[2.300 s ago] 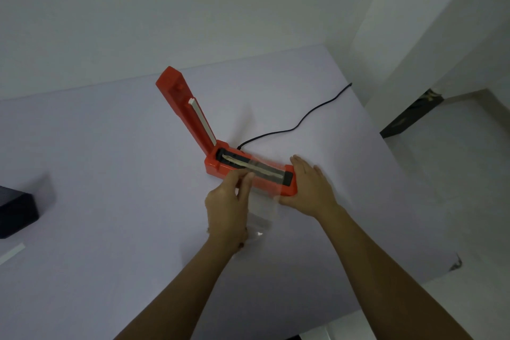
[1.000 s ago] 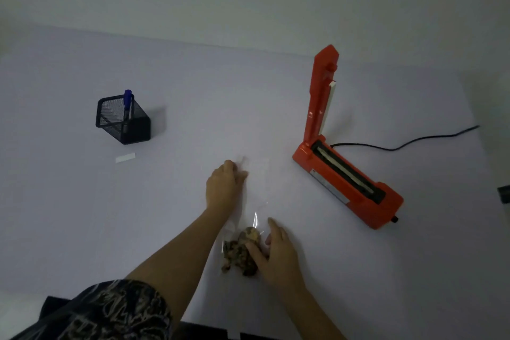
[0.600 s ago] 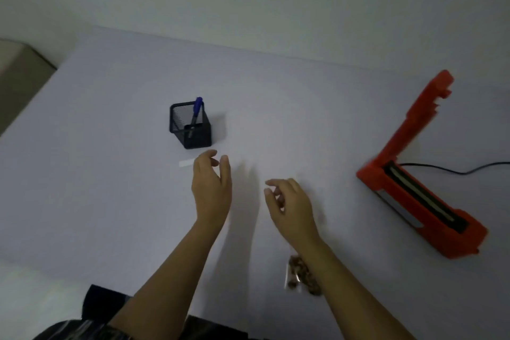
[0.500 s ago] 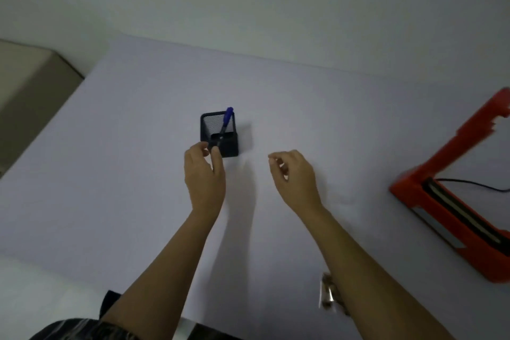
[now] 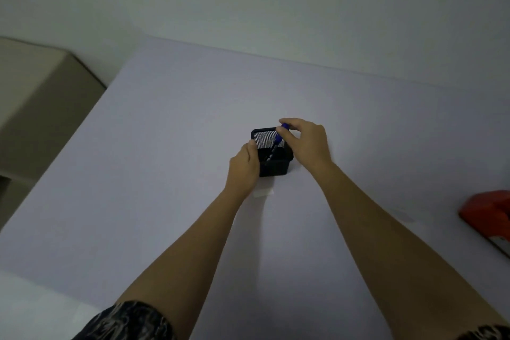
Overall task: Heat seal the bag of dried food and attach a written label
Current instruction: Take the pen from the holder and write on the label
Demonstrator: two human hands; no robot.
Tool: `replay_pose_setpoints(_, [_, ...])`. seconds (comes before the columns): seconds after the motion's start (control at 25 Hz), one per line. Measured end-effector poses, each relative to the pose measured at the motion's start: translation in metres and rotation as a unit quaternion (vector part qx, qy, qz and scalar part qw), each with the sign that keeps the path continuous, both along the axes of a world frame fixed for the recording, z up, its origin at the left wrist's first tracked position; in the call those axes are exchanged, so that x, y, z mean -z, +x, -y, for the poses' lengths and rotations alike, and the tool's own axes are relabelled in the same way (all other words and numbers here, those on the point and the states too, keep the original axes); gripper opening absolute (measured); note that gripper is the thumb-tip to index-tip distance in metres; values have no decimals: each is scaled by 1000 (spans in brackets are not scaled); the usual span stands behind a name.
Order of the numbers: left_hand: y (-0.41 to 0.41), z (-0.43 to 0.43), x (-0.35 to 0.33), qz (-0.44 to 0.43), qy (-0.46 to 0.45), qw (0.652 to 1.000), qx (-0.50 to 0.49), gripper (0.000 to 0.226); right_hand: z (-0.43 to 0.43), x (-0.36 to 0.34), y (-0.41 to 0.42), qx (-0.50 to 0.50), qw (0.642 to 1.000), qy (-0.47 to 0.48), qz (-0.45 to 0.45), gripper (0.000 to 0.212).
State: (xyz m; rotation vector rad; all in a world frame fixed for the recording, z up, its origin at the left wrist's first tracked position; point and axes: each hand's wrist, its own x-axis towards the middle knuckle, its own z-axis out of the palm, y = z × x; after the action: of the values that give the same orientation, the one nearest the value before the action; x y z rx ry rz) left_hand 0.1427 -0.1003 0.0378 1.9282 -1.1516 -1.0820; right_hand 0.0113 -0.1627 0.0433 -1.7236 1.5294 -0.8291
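right hand [image 5: 309,143] moved onto pen [image 5: 278,138], pinching it | left hand [image 5: 244,167] gripping holder [image 5: 273,165]

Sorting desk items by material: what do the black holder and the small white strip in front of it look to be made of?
The black holder looks like fine metal mesh with a matte finish: a tiny perforated pattern shows on its far inner wall. The white strip looks like paper, probably a label: flat, thin and matte, though dim light leaves that open.
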Motion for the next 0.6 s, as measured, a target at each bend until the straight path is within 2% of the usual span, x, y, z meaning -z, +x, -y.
replay_pose_setpoints(0.16, [1, 2, 5, 0, -12, 1000, 5, 48, -10, -25, -4, 17, 998, -57, 26, 27])
replay_pose_setpoints(0.24, [1, 1, -1, 2, -13, 1000, 15, 48, -13, -50, -11, 57, 993, -76, 66, 27])
replay_pose_setpoints(0.36, [3, -3, -28, 42, -123, 992, 9, 45, -17, -91, -30, 123, 979, -98, 133, 25])
replay_pose_setpoints(0.44, [-3, -12, -56, 42, -194, 978, 65, 40, -22, -111, -46, 149, 967, -106, 178, 24])
replay_pose_setpoints(0.52, [-18, -24, -77, 16, -193, 972, 136, 38, -28, -124, -59, 161, 959, -113, 203, 24])
replay_pose_setpoints(0.6, [-33, -33, -85, 11, -199, 969, 142, 29, -33, -131, -70, 174, 955, -113, 213, 23])
